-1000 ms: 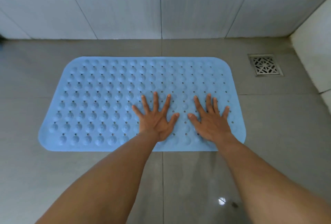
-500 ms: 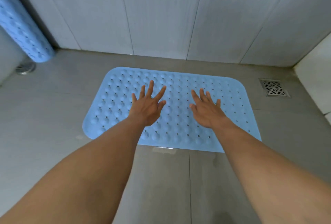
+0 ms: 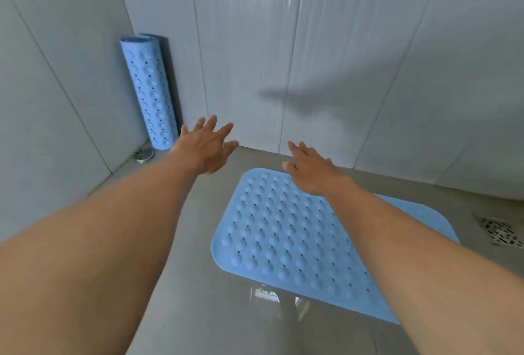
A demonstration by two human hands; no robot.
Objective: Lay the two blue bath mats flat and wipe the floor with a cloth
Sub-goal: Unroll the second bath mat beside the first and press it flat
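Grey floor [image 3: 184, 298]: flat blue mat [image 3: 283, 241] below your right hand [image 3: 314, 174], rolled mat [image 3: 149, 93] upright beyond your left hand [image 3: 205, 150], both hands empty, fingers spread.

We see a tiled bathroom or shower corner: pale wall tiles [image 3: 340, 57], grey floor [image 3: 198, 298], two drains [image 3: 500, 232].

A round metal drain [image 3: 143, 154] is sitting in the corner just to the left of my left hand [image 3: 205, 147]. A square patterned drain grate [image 3: 500, 232] is lying well off to the right of my right hand [image 3: 310, 171]. Pale glossy wall tiles [image 3: 283, 42] are rising beyond both hands, catching streaks of light, and a dark shadow [image 3: 317, 102] is falling across them above my right hand.
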